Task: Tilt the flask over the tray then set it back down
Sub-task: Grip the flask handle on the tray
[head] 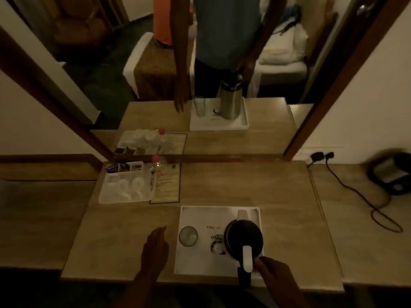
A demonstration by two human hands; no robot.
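Observation:
The steel flask, seen from above with its black lid and white lever, stands upright on the right half of the white tray; the mirror reflection also shows it upright. My right hand sits just right of the flask's black handle at the tray's near edge. Its fingertips touch the lever, but no fingers wrap the handle. My left hand rests flat on the table left of the tray, fingers apart, holding nothing.
A drinking glass stands on the tray's left half. A white organiser tray with cups and sachets, a pink-capped bottle and a menu card sit at the back left. A mirror backs the table. A cable lies at right.

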